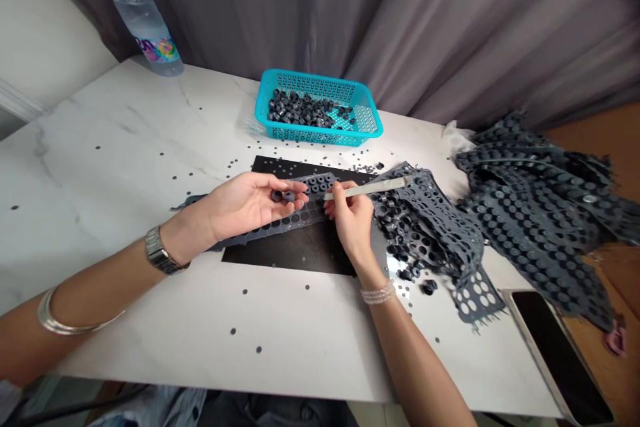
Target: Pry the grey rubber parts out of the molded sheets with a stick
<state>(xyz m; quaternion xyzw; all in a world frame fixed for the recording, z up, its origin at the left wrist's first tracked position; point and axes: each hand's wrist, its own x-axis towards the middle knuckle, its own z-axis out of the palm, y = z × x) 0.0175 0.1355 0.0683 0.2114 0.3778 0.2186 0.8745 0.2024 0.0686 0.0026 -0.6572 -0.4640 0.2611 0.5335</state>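
My left hand (pixel 250 203) lies palm up over a grey rubber sheet (pixel 300 213) and holds two small dark rubber rings (pixel 283 196) on its fingers. My right hand (pixel 353 220) grips a thin pale stick (pixel 367 189) that points right, its near end close to the left fingertips. The sheet, full of rings in rows, rests on a black mat (pixel 300 250) on the white marble table (pixel 125 167).
A turquoise basket (pixel 367 123) with several rings stands behind the mat. Punched-out sheets (pixel 430 227) and a big heap of ring sheets (pixel 540 213) lie to the right. A phone (pixel 560 347) lies at the front right edge, a water bottle (pixel 145 20) at back left. Small rubber dots litter the table.
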